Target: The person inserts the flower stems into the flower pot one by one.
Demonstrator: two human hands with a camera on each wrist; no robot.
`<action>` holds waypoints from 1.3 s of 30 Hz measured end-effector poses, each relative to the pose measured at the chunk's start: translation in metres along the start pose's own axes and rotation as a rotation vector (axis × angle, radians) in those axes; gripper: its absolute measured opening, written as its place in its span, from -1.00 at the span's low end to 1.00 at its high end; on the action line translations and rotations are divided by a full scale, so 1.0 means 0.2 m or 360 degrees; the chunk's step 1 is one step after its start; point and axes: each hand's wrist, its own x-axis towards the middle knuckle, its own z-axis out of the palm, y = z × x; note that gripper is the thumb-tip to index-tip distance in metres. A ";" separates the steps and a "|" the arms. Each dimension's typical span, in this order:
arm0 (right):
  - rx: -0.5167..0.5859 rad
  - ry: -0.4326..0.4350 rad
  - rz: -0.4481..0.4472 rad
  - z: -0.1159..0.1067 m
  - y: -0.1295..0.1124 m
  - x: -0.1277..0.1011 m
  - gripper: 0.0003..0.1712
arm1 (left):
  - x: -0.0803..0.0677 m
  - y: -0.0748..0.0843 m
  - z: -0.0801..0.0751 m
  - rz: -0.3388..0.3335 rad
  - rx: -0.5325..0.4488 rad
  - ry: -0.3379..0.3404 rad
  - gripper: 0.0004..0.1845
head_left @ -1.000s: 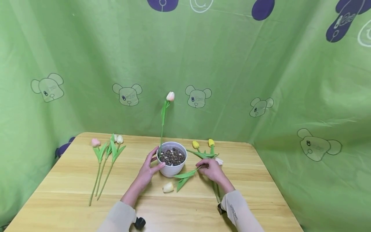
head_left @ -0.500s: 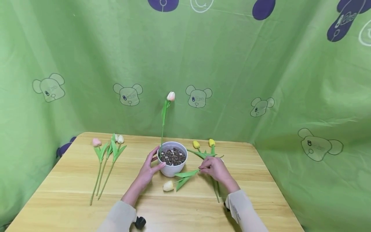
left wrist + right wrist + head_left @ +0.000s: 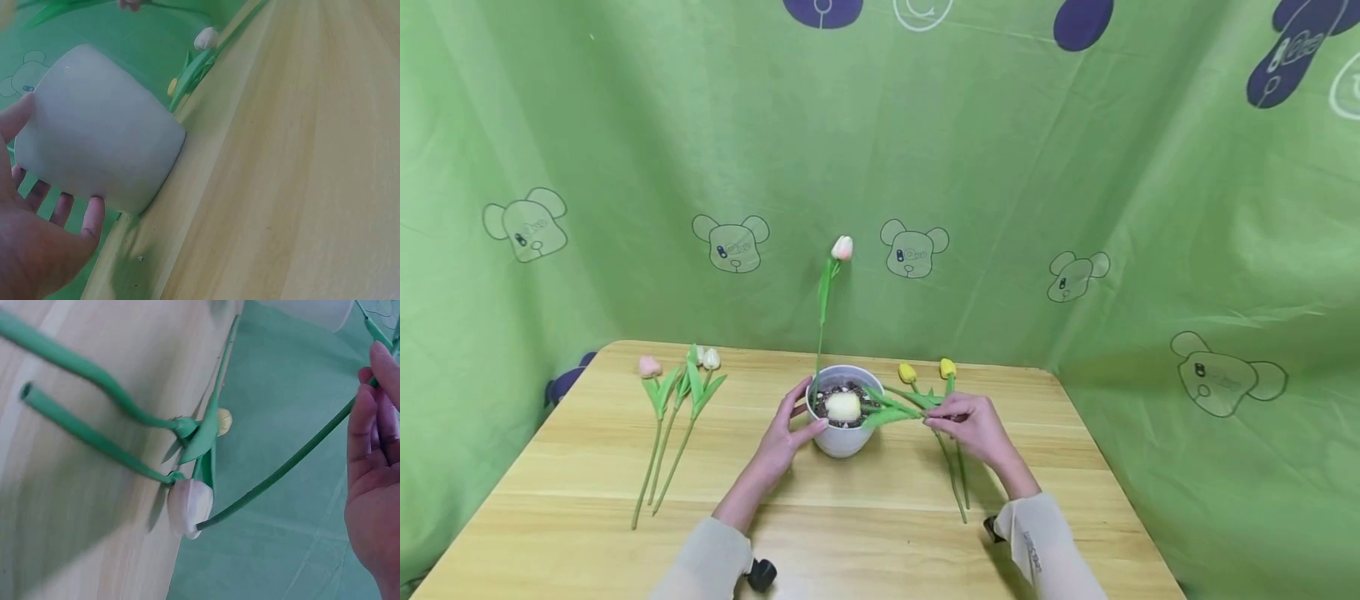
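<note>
My left hand (image 3: 781, 437) holds the white flowerpot (image 3: 841, 443) from its left side, thumb near the front rim and fingers around the wall. Dark soil with pale bits fills the pot. A pale pink tulip (image 3: 842, 248) stands upright at its left inside edge. My right hand (image 3: 973, 425) pinches the stem of a cream tulip (image 3: 843, 407) just below its leaves. That tulip lies nearly level in the air, its bloom over the soil. In the right wrist view, the held stem (image 3: 281, 472) runs back from the fingers, its lower end overlapping a white tulip bloom (image 3: 189, 506).
Right of the pot, two yellow tulips (image 3: 947, 368) and a white one lie on the wooden table (image 3: 865, 533), partly behind my right hand. At the left lie a pink tulip (image 3: 649, 367) and two white tulips (image 3: 711, 359). A green curtain (image 3: 1000, 167) hangs behind.
The cream tulip has risen from in front of the pot to over the soil. My right hand has moved slightly right and up with it. The left hand stays on the pot.
</note>
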 end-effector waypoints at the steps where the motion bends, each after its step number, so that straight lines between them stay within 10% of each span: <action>1: 0.0024 0.0024 0.0008 0.00 -0.01 0.00 -0.86 | 0.00 0.00 0.00 0.0001 0.0003 0.0000 -0.09; 21: 0.0424 0.0380 0.0174 0.01 -0.10 0.06 -0.73 | 0.00 0.00 0.00 -0.0005 0.0008 0.0027 -0.08; 39: 0.0612 0.0631 -0.0079 0.04 -0.30 0.22 -0.81 | 0.00 -0.01 0.01 -0.0008 -0.0006 0.0025 -0.09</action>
